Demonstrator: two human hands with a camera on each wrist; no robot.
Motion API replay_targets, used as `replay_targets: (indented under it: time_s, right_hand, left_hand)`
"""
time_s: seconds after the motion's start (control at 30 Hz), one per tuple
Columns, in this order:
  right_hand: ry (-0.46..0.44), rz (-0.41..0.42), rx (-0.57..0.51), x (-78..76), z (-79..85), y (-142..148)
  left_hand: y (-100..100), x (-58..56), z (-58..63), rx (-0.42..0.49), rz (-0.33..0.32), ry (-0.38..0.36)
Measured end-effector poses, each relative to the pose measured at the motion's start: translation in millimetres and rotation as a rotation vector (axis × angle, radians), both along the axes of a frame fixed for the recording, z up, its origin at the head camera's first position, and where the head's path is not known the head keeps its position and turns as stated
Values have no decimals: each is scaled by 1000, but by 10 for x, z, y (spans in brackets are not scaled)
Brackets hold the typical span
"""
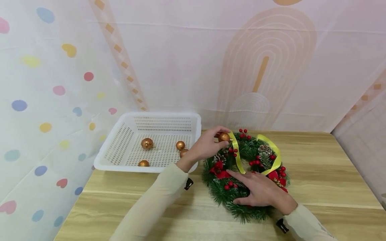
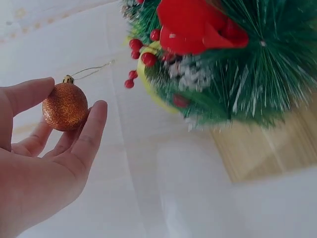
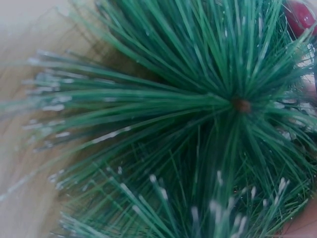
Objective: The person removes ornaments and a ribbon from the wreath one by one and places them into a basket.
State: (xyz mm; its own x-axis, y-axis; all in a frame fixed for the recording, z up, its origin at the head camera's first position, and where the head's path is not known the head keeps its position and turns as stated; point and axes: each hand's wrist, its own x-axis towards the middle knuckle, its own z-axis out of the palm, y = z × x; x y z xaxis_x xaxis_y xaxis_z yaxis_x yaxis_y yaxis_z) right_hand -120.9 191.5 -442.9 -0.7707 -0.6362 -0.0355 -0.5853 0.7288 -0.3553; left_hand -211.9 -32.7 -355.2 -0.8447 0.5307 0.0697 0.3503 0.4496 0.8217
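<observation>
My left hand [image 1: 206, 144] pinches a glittery copper-coloured bauble [image 2: 65, 106] between thumb and fingertips, over the upper left of a green Christmas wreath [image 1: 221, 194]. From the bauble's gold cap [image 2: 68, 79] a thin gold loop of thread [image 2: 94, 69] sticks out toward the wreath. My right hand [image 1: 261, 190] rests on the front of the wreath, fingers stretched across the needles toward a red fabric flower [image 1: 219, 170]. A yellow ribbon [image 1: 275, 157] loops over the wreath among red berries [image 1: 255, 162] and a frosted pinecone [image 1: 264, 149]. Green needles [image 3: 198, 99] fill the right wrist view.
Left of the wreath stands a white plastic basket [image 1: 147, 169] with several copper baubles, among them a shiny one [image 1: 147, 144]. Basket and wreath are on a wood-grain table [image 1: 325, 174]. Behind the table hangs a patterned cloth [image 1: 181, 67].
</observation>
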Motion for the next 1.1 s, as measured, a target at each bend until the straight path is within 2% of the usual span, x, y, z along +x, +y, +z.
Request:
replay_targets:
  time_s: [0.1,0.27,0.5,0.8,1.1]
  right_hand:
    - [2,1,2,1,2,6]
    - [8,-4,10,6,3,1]
    - [-1,-13,13,12,4,-10]
    - [14,-10,23,19,-10,-3]
    - [14,-5,17,19,-3,-6]
  left_hand:
    - [-109,6,34,9,23,28]
    - [-320,16,96,42,78,42]
    - [-636,24,155,42,133,58]
    - [-967,45,147,30,211,53]
    - [-1269,73,78,1,272,24]
